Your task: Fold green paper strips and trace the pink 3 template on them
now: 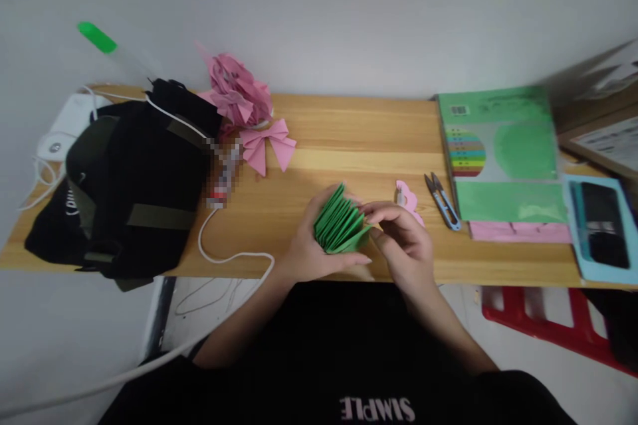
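Near the front of the worktop (329,123), green pleated paper (339,222) held from both sides

Close to the wooden edge, the left hand (306,252) has its grip curled around the green pleated paper, fingers at one side and thumb along the near side. The right hand (406,246) pinches the paper's right-hand edge between thumb and fingertips. Across the black shirt (349,345) runs the word "SIMPLE," upside down to the camera. White lettering on the black bag (144,179) at left is too partly seen to read, and the tube (226,176) beside it is blurred out. At right, a green pack (523,146) bears a barcode label and a disc of colored stripes, its small print illegible; printed labels on the cardboard box (608,146) cannot be read either.

Bare wood stretches beyond the hands to the pale wall (349,13), giving open room between a pink paper bow (268,146) on the left and the green pack on the right. Tighter is the right hand's outer side, where a pink paper cutout (409,199) lies just beyond the knuckles and blue-handled snips (442,202) rest near the pack, blades apart. To the left, a white cord (234,255) loops over the near edge, close to the left wrist.
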The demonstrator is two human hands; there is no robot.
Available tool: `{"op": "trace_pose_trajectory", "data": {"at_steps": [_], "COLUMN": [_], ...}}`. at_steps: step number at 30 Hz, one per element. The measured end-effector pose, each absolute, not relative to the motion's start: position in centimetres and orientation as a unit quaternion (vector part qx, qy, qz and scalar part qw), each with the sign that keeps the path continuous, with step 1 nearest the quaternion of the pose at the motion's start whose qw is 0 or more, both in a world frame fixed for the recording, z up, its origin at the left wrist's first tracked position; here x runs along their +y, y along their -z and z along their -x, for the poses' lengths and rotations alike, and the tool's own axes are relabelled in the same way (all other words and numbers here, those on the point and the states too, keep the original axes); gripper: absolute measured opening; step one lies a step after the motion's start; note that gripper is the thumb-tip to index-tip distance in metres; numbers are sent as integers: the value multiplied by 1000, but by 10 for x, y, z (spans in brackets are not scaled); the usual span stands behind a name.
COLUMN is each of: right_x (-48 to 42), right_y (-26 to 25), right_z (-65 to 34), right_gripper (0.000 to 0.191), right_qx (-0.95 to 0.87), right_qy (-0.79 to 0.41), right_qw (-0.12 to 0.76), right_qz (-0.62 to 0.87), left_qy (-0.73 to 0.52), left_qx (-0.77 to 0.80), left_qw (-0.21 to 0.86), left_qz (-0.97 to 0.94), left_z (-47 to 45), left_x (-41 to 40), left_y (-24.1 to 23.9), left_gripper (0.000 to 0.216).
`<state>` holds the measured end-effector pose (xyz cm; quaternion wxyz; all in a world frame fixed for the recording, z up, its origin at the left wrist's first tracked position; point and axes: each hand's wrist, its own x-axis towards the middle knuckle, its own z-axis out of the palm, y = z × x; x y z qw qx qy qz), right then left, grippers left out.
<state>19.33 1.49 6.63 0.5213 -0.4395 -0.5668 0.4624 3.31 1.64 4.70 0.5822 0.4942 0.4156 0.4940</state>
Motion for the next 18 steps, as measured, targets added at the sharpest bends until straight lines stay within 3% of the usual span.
{"op": "trace_pose_trajectory", "data": {"at_steps": [5,10,15,18], "right_x": [8,7,7,5], "right_y": [-52,-45,-52,-55], "right_z": [-202,-211,-213,-214], "right_gripper": [28,12,20,19], "right_qx": [-565,-515,-441,-405], "right_qy": [-472,-517,-567,-592], "right_qw": [540,556,580,592], "right_qz": [409,398,384,368], "left_qy": [-524,-537,-580,-562], "left_qx": [347,321,240,232], "left_qw": [485,453,462,451], "left_qz": [-608,-635,-627,-653], "left_z": [-29,-32,-35,-31], "left_x": [14,16,20,22], "left_y": [-28,-27,-31,-31], "left_gripper": [113,106,98,104]}}
